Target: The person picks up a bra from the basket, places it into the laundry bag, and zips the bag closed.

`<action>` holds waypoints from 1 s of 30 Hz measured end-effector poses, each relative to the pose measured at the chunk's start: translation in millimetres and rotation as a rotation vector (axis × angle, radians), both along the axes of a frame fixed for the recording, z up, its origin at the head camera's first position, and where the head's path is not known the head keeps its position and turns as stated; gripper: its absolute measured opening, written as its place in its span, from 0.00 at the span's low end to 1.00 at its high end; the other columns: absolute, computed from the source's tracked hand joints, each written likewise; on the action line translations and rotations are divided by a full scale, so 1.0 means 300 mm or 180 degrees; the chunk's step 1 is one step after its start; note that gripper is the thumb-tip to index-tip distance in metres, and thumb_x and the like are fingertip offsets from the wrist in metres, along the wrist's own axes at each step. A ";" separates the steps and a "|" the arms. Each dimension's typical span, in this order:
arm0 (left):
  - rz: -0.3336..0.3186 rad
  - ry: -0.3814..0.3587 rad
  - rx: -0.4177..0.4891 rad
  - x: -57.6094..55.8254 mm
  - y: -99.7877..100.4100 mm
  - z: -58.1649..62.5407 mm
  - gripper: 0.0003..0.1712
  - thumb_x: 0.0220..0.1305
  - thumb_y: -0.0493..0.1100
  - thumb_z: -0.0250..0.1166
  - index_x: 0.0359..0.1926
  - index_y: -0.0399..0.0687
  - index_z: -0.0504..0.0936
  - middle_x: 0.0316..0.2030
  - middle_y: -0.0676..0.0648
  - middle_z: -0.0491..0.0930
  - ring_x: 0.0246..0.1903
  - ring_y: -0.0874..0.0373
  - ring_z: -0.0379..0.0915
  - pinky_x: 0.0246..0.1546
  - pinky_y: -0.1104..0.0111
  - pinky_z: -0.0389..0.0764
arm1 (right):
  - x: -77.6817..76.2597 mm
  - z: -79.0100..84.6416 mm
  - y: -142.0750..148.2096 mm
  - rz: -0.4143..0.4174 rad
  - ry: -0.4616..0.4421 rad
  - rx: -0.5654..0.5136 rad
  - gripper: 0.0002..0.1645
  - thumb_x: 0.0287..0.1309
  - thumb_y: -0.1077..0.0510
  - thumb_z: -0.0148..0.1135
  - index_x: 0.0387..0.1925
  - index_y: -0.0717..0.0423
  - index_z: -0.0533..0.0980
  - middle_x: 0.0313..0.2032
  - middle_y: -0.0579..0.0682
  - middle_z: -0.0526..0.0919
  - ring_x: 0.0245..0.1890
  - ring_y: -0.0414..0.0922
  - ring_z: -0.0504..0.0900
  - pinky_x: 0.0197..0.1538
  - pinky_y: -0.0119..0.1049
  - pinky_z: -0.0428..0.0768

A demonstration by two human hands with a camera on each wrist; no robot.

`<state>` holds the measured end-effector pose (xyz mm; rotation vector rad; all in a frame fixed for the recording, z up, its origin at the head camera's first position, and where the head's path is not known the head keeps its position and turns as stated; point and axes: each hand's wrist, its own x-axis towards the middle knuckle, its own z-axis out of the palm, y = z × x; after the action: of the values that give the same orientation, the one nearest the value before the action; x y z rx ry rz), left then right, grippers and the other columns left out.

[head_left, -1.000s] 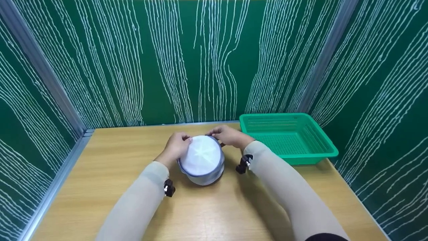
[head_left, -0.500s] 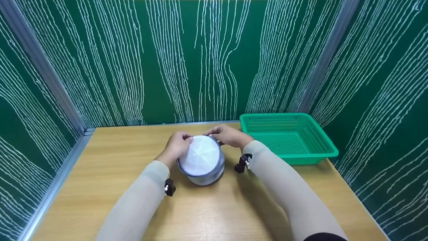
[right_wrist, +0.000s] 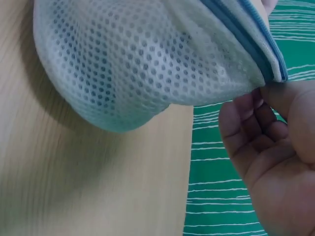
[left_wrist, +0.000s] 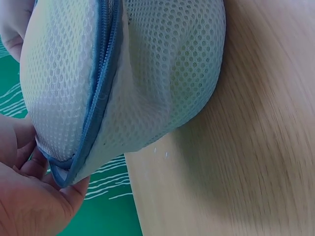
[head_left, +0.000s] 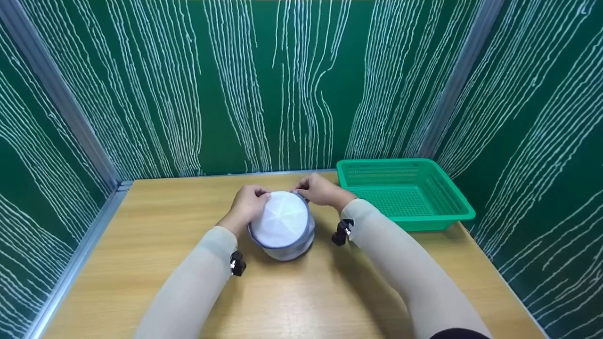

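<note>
A white mesh laundry bag with a blue zipper edge stands on the table, its round lid facing up. My left hand pinches the blue-trimmed rim on the far left; the left wrist view shows thumb and fingers on the zipper edge. On the far right of the rim, my right hand pinches the edge between thumb and finger, as the right wrist view shows. The bag's rounded mesh body bulges out below the zipper. Its inside is hidden.
A green plastic basket stands at the table's back right corner, close to my right forearm. Green panels with white wavy lines enclose the wooden table at the back and both sides.
Both hands stay on the bag's rim. My right hand shifts slightly along the edge, and the lid tilts a little. The basket stays in place.
</note>
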<state>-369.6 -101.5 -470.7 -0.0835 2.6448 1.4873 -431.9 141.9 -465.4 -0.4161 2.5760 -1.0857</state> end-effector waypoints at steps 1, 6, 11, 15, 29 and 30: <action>0.0004 0.0019 -0.0008 -0.001 -0.001 -0.001 0.16 0.89 0.45 0.61 0.65 0.47 0.89 0.65 0.41 0.86 0.66 0.45 0.81 0.75 0.48 0.83 | 0.002 0.003 -0.002 0.0011 0.0076 0.0040 0.10 0.85 0.56 0.65 0.52 0.49 0.91 0.48 0.51 0.93 0.47 0.46 0.89 0.63 0.50 0.91; 0.0008 0.0115 -0.0036 -0.006 -0.011 -0.005 0.16 0.88 0.44 0.61 0.65 0.46 0.90 0.65 0.40 0.87 0.67 0.44 0.81 0.74 0.48 0.83 | 0.014 0.015 -0.009 0.0062 0.0430 0.0125 0.09 0.84 0.59 0.65 0.50 0.50 0.91 0.48 0.52 0.93 0.49 0.49 0.90 0.55 0.41 0.91; 0.0059 0.0056 -0.0071 -0.007 -0.031 -0.008 0.17 0.88 0.45 0.61 0.65 0.45 0.89 0.65 0.40 0.86 0.67 0.44 0.82 0.74 0.48 0.84 | 0.025 0.018 -0.007 0.0084 0.0620 0.0135 0.08 0.84 0.60 0.65 0.49 0.51 0.89 0.48 0.53 0.92 0.52 0.55 0.90 0.54 0.42 0.92; 0.0088 0.0012 -0.0059 -0.005 -0.044 -0.011 0.16 0.89 0.45 0.61 0.65 0.45 0.88 0.64 0.40 0.86 0.65 0.44 0.81 0.73 0.48 0.85 | 0.030 0.016 0.001 0.0092 0.0722 0.0107 0.08 0.84 0.59 0.65 0.47 0.50 0.89 0.50 0.56 0.92 0.48 0.50 0.89 0.52 0.41 0.92; 0.0185 -0.0048 -0.0135 0.020 -0.066 -0.027 0.18 0.89 0.43 0.57 0.65 0.36 0.85 0.68 0.34 0.82 0.69 0.40 0.79 0.74 0.46 0.84 | 0.050 0.024 0.015 0.0281 0.1200 0.0153 0.06 0.81 0.62 0.68 0.48 0.55 0.89 0.48 0.54 0.93 0.54 0.51 0.91 0.63 0.48 0.92; 0.0175 -0.0049 -0.0207 0.021 -0.066 -0.026 0.19 0.90 0.44 0.57 0.65 0.37 0.85 0.68 0.35 0.82 0.69 0.40 0.79 0.74 0.47 0.83 | 0.052 0.026 0.014 0.0287 0.1207 0.0169 0.06 0.81 0.62 0.68 0.48 0.55 0.89 0.48 0.54 0.93 0.53 0.51 0.91 0.63 0.48 0.92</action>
<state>-363.1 -121.3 -478.4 -0.1735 2.6998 1.4101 -416.5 146.2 -457.5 -0.7834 2.8678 -0.9829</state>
